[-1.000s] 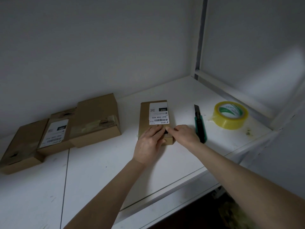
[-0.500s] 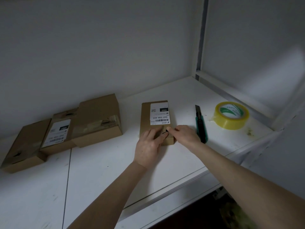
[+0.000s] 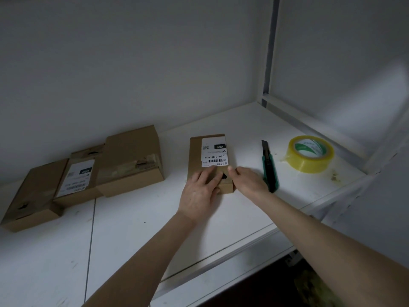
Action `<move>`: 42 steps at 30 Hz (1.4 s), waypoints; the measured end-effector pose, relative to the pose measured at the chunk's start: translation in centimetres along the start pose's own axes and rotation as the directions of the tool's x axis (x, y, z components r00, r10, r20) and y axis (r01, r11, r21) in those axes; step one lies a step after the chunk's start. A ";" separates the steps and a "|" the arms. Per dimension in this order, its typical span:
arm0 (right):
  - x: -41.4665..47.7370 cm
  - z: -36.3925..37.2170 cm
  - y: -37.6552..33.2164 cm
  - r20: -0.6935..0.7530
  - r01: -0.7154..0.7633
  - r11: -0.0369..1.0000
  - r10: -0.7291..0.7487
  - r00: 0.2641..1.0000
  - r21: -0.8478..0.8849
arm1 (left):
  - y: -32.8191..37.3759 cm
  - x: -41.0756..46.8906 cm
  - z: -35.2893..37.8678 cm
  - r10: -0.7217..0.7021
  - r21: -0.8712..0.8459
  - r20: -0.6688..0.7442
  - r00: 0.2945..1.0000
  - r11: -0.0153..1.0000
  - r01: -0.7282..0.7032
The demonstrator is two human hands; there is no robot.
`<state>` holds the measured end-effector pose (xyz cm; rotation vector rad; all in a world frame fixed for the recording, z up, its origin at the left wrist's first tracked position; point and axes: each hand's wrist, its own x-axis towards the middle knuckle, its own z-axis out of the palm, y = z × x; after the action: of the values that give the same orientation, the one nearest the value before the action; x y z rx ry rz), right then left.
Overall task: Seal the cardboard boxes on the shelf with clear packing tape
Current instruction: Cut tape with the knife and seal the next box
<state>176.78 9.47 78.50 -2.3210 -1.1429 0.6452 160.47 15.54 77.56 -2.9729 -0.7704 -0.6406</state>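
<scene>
Four cardboard boxes are set out on the white shelf (image 3: 137, 229). Three of them are crowded together at the left of the frame: a plain box (image 3: 132, 160) with a worn strip of tape near its front edge, a labelled box (image 3: 77, 176) touching it, and an end box (image 3: 31, 196) nearest the left edge. The fourth, a small box (image 3: 195, 156), is placed alone near the middle of the frame, with a white barcode label (image 3: 214, 151) stuck on its top towards the far end.

The left hand (image 3: 200, 193) is laid flat on the near end of the small box, fingers straight and slightly spread. The right hand (image 3: 247, 180) is extended from the right of the frame, its thumb tip touching the same near end beside a small dark spot. Its fingers are bent, and whether anything is pinched between them cannot be told, as this part is blurred.

Just right of the right hand, a green utility knife (image 3: 269, 171) is laid flat, blade end pointing away. Further right, near the shelf's corner, a roll of clear yellowish tape (image 3: 309, 165) is rested flat, apart from both hands.
</scene>
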 end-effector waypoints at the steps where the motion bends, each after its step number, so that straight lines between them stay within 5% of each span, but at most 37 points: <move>1: 0.0 0.0 -0.1 0.002 -0.006 1.000 0.006 1.000 0.001 | 0.1 0.0 -0.1 0.000 0.001 0.005 1.000 1.000 0.000; 20: 0.7 -2.6 0.8 -0.113 -0.076 0.983 0.096 0.989 0.166 | 1.5 1.3 0.2 -0.038 0.119 0.120 0.992 0.993 0.024; 34: -0.4 -4.0 1.6 -0.277 -0.046 0.990 0.082 0.957 0.134 | -2.0 4.7 -0.5 -0.277 0.225 0.255 0.926 0.949 0.222; 38: -0.4 -8.0 4.3 -0.455 -0.061 0.998 0.066 0.888 0.028 | -2.7 6.7 -0.5 -0.333 0.231 0.281 0.900 0.934 0.273; 42: -0.3 -11.2 7.5 -0.524 -0.175 0.958 0.032 0.851 -0.226 | 1.7 8.3 -0.3 -0.153 0.064 0.093 0.984 0.987 0.148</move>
<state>187.72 2.95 82.83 -2.5669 -0.8880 -0.1248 167.71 17.88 81.25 -2.9336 -1.0106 -0.4707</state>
